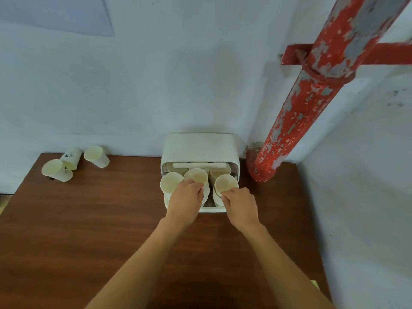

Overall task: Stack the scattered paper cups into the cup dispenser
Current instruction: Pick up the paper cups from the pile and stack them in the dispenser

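A white cup dispenser (199, 146) stands against the wall at the back of the brown table (89, 219), its front open with several cream paper cups standing in it. My left hand (186, 197) grips the middle cup (196, 176) by its near side. My right hand (239, 202) pinches the rim of the right stack of cups (225, 184). A third cup (170, 182) stands at the dispenser's left, beside my left hand. At the table's far left corner three loose cups lie scattered: one (97, 156) tipped on its side, a printed one (71, 158) and one (54, 170) in front.
A thick red pipe (301, 103) with peeling paint runs down into the corner just right of the dispenser, clamped by a red bracket (296, 55). White walls close the back and right side. The table's left edge slants at the left.
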### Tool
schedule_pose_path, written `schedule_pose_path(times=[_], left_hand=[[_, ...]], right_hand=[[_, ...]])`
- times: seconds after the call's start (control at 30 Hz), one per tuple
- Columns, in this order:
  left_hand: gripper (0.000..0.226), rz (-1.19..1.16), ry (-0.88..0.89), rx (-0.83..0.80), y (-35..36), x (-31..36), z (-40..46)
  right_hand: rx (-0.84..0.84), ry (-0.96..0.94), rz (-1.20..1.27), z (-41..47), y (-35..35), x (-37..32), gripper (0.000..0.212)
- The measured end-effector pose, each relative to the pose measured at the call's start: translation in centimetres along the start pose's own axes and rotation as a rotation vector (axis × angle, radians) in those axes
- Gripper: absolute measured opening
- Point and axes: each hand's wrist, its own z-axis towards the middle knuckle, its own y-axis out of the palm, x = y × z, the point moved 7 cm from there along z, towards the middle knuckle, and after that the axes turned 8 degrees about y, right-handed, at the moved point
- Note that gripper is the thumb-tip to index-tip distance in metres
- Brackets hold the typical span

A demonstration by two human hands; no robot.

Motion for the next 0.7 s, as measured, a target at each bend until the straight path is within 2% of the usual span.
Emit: schedule_pose_path(times=[0.17,0.37,0.53,0.7], left_hand=[[0.028,0.062,-0.023,0.006,0.2,0.1,1.6],[0.025,0.178,-0.028,-0.102,2.5,-0.7,1.5],[0.025,0.104,-0.038,-0.172,5.5,-2.3,1.4],[0.027,0.031,-0.047,-0.139,6.5,-3.2,1.4]], right_hand=[[-0.092,0.010,0.050,0.1,2.3,0.4,0.035],[-0.078,0.034,0.143,0.6,2.7,0.7,0.032],[-0.103,0.048,0.142,0.5,3.0,0.6,0.033],[-0.108,0.045,0.141,0.1,2.7,0.2,0.034]])
